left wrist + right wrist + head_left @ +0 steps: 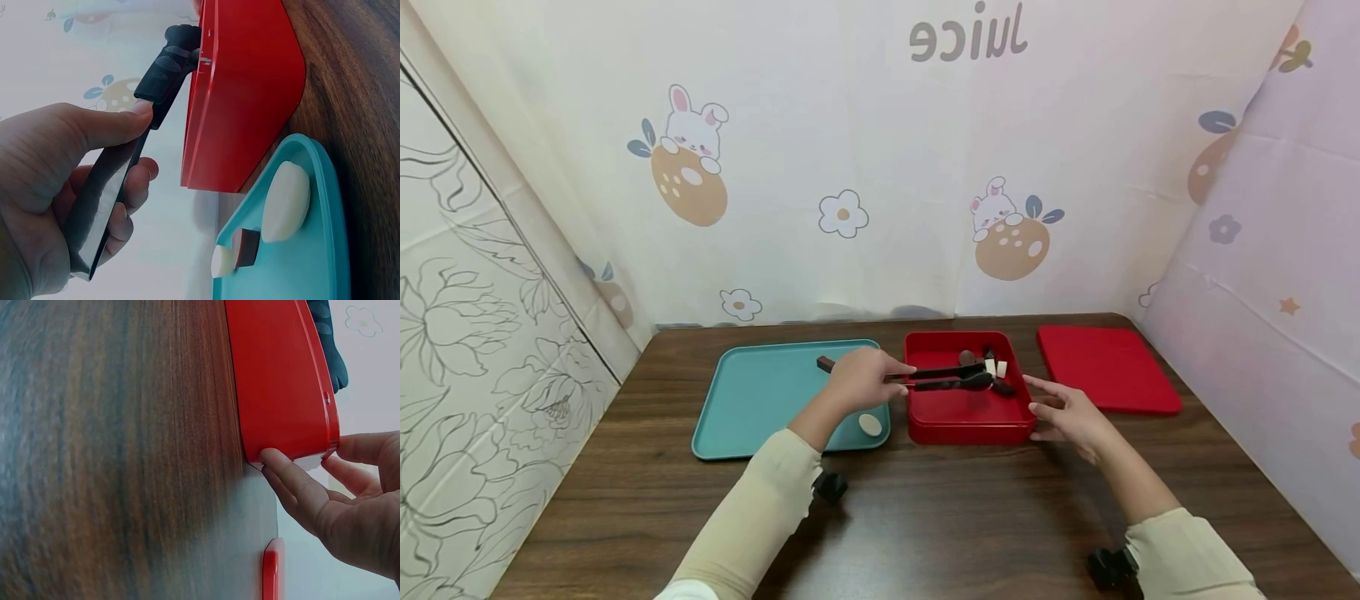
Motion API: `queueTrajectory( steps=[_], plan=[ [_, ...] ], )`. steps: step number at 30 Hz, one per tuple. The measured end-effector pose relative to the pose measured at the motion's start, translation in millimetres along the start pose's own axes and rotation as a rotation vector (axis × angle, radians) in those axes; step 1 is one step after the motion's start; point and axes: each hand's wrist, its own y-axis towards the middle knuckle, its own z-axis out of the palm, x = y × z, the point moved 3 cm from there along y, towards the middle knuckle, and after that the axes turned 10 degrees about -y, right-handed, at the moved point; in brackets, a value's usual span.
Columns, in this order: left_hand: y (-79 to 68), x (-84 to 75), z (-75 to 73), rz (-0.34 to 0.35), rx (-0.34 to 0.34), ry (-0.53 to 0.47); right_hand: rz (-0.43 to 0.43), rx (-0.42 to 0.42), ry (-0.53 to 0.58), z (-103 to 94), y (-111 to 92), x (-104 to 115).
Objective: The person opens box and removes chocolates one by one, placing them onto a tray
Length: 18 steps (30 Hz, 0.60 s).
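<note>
My left hand (859,379) grips a pair of tongs (103,197) with black tips, its thumb on one arm and fingers round the other. The tongs reach over the left rim of an open red box (970,435), their tips among small dark and white pieces (1002,369) inside. Against the box's right wall, my right hand (1073,421) rests extended fingers, with the thumb at the rim. On the teal tray (760,400), left of the box, lies a white oval piece (870,425); a brown block (245,247) and a smaller white piece (221,261) show in the left wrist view.
A flat red lid (1108,371) lies to the right of the box. All of this stands on a dark wood table (955,517), with a printed curtain (895,125) hanging behind it and more cloth along both sides.
</note>
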Motion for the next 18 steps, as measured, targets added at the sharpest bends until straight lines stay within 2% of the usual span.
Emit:
queueTrajectory(
  steps=[11, 18],
  plan=[
    [-12.2, 6.4, -4.6, 0.045, -0.067, -0.005, 0.021, -0.002, -0.008, -1.4, 1.6, -1.0],
    [-21.7, 10.4, -7.4, 0.042, -0.100, -0.072, 0.023, -0.006, -0.002, -2.0, 2.3, -2.4]
  ],
)
